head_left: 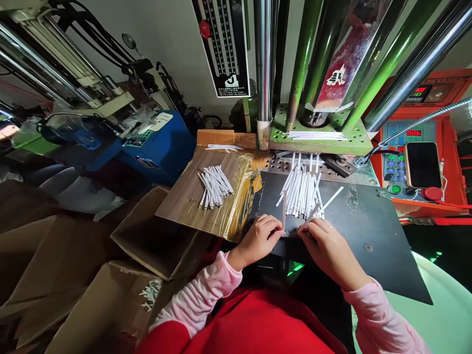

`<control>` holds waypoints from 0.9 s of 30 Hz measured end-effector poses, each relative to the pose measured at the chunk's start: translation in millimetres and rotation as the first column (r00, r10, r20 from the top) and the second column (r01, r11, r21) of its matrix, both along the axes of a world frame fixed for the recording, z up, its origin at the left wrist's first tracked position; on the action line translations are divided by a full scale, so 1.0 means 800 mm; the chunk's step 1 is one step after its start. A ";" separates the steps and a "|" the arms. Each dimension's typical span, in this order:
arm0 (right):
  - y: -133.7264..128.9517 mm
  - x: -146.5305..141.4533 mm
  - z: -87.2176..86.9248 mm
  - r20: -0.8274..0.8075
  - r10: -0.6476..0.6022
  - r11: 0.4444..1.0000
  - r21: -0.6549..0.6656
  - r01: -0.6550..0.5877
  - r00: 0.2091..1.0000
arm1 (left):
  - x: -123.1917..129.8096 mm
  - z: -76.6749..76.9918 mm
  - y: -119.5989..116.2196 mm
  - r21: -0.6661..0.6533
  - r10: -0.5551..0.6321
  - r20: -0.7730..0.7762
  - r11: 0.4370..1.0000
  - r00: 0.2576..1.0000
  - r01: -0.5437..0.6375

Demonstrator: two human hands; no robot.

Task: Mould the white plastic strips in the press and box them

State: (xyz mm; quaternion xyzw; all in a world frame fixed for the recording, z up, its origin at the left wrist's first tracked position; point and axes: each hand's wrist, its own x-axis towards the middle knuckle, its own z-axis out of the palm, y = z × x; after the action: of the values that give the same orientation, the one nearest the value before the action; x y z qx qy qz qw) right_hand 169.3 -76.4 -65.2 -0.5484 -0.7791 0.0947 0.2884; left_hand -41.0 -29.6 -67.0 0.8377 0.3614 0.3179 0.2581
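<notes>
here we are at the press, and both hands are working low over the black mat [363,231]. the left hand [258,241] is curled, its fingers [267,228] pinching a thin tan strip [284,211] that stands nearly upright. right beside it, the right hand [330,251] is curled too, pinching the low end of a white strip [322,206] that angles up and away across the mat. the two hands are close together, almost meeting, though not pressed palm to palm. just ahead of them sits a loose pile of white strips [300,194], fanned out on the mat and reaching onto the perforated steel plate [283,164]. off to the left, a crossed bundle of strips [216,186] lies on a film-wrapped wooden board [195,196], with a smaller bunch [223,147] at its far edge. more strips [317,135] lie flat on the green press bed [320,145]. to the right, a phone [423,164] rests on the red control panel [400,157], and open cardboard boxes [155,236] crowd the left. pink sleeves [206,290] run back from both wrists.
</notes>
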 end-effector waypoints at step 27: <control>0.071 0.071 0.018 0.277 -0.384 0.770 -0.430 0.471 0.881 | 0.054 0.032 0.102 -0.128 0.231 -0.571 0.923 0.788 -0.362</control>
State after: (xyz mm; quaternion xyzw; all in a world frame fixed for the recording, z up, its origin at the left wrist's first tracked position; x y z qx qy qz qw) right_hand 226.4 -19.6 -51.1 -0.7721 -0.6059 0.1705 0.0869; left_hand 2.6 52.1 -41.0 0.7896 0.5818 0.0589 0.1863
